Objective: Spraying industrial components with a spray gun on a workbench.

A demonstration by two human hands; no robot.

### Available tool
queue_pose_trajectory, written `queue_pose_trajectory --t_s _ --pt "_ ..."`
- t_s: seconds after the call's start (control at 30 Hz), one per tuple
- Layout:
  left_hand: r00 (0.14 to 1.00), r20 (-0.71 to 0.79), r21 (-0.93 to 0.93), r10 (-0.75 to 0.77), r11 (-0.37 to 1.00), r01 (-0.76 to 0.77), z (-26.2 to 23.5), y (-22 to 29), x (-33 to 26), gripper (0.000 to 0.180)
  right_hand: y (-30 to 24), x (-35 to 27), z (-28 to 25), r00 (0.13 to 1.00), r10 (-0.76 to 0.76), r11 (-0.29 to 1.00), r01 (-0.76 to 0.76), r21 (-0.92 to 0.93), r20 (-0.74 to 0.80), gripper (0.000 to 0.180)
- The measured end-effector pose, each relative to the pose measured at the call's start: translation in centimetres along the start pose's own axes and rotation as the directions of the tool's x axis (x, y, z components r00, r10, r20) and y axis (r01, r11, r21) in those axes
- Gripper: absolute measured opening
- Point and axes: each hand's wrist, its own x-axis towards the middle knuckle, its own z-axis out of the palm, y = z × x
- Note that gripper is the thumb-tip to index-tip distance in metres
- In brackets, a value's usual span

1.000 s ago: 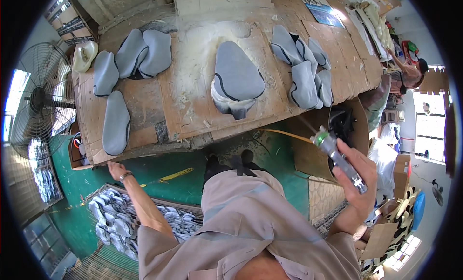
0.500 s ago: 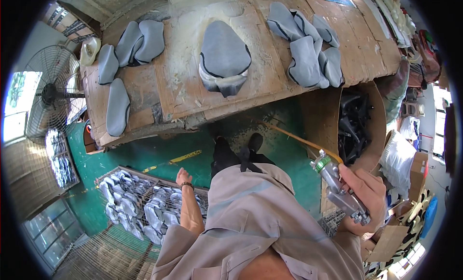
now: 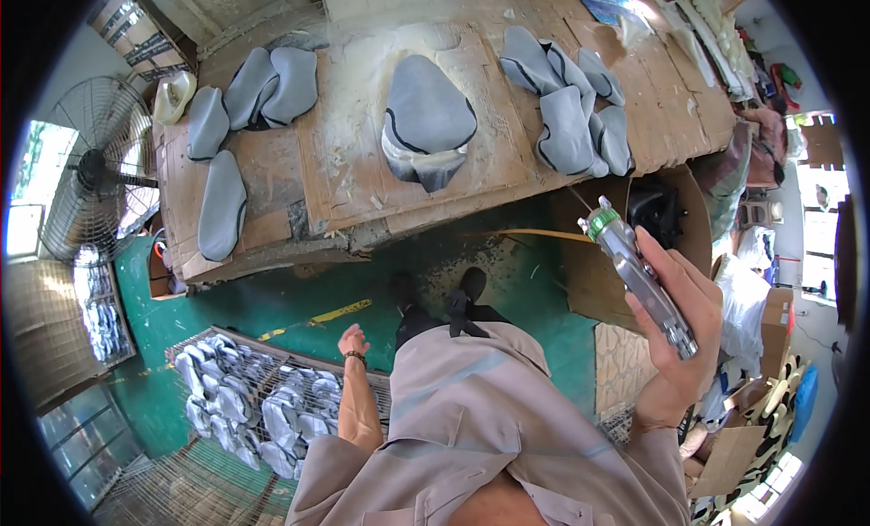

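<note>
View from above of a standing person at a wooden surface (image 3: 272, 177) dusted with pale powder. The right hand (image 3: 680, 322) is raised at the person's right side, fingers closed round the grip of a metal spray gun (image 3: 639, 277), whose green-ringed nozzle points up and toward the surface edge; a thin yellowish hose (image 3: 535, 233) runs from near the nozzle leftward, below the surface edge. The left hand (image 3: 352, 341), wearing a dark wristband, hangs low beside the leg, fingers loosely curled and holding nothing, just above a wire rack (image 3: 217, 345) on the green floor (image 3: 272, 295) that carries rows of grey moulded pieces. On the surface lie further grey pieces: a single large one (image 3: 426, 127) at centre, a cluster (image 3: 566, 105) to the right, and a group (image 3: 245, 100) to the left. A standing fan (image 3: 91, 177) is at far left.
</note>
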Motion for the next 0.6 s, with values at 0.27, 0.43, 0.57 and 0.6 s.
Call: queue_pose_trajectory --t_s 0.27,0.43,0.57,0.6 --pt "0.986 0.144 -0.033 0.086 0.996 -0.082 0.7 3.1 3.9 0.020 -7.6 1.7 5.2 0.992 -0.121 0.985 0.114 -0.126 -0.047 0.054" --pt "0.987 0.152 0.012 0.054 0.998 -0.056 -0.3 1.8 5.3 0.025 -12.3 1.5 7.8 0.982 -0.178 0.968 0.187 -0.170 0.064 0.073" --pt "0.984 0.176 0.004 0.027 1.000 -0.028 -1.8 0.1 5.8 0.028 -15.1 0.1 8.5 0.970 -0.226 0.916 0.244 -0.319 0.094 0.060" --pt "0.984 0.180 0.005 0.018 1.000 -0.019 -2.2 -0.3 5.8 0.028 -15.5 -0.4 8.8 0.972 -0.218 0.916 0.236 -0.326 0.091 0.060"
